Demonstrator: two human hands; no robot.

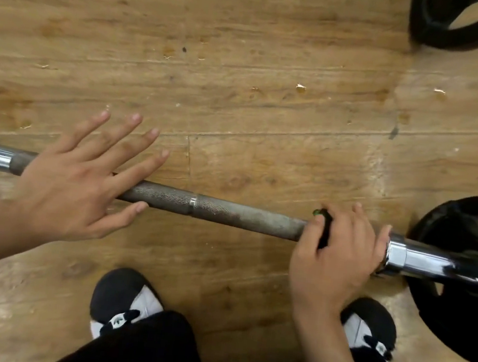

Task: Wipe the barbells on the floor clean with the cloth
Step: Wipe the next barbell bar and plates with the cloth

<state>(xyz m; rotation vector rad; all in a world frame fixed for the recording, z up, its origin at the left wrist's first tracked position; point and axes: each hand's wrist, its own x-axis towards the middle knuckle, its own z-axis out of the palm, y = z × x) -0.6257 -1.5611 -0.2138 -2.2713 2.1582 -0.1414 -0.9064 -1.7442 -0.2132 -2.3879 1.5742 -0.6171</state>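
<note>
A barbell (222,210) lies across the wooden floor, its knurled grey shaft running from the left edge to a chrome sleeve at the right. A black weight plate (464,233) sits on that right end. My left hand (83,181) is over the bar's left part with fingers spread straight, palm down on or just above the shaft. My right hand (340,252) curls round the bar near the chrome collar, with a dark cloth (326,223) showing a green edge bunched under its fingers. Most of the cloth is hidden by the hand.
A second black weight plate (464,25) lies on the floor at the top right. My two feet in black-and-white shoes (126,299) stand just in front of the bar. The wooden floor (243,77) is worn and chipped.
</note>
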